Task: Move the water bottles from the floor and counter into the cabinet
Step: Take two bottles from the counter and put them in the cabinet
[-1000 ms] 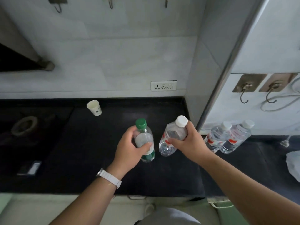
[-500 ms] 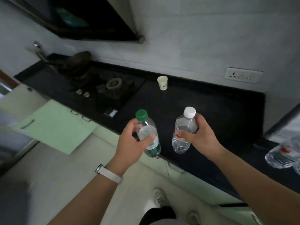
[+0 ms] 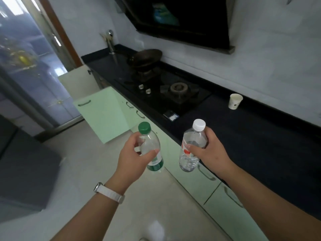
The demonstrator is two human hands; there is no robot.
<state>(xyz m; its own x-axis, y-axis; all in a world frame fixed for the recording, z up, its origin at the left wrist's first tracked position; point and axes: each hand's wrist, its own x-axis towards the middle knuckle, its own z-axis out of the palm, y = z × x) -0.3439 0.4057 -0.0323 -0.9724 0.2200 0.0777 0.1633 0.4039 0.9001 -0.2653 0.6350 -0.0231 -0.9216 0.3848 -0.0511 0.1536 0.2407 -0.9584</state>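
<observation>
My left hand [image 3: 132,158] grips a clear water bottle with a green cap and green label [image 3: 150,146], held upright over the floor. My right hand [image 3: 209,150] grips a clear water bottle with a white cap and red label [image 3: 192,146], held in the air by the front edge of the black counter [image 3: 251,136]. Ahead to the left a pale green cabinet door [image 3: 102,115] stands swung open under the counter. The inside of that cabinet is hidden behind the door.
A gas hob [image 3: 173,93] with a dark wok [image 3: 145,58] sits on the counter, and a paper cup [image 3: 234,101] stands near the wall. Closed green doors [image 3: 196,181] line the counter's base. A glass door [image 3: 29,70] is at the left, a dark block [image 3: 22,171] low left.
Both bottles have been lifted off the counter and carried leftward. The view has swung left from the counter corner to the hob and the open cabinet door.
</observation>
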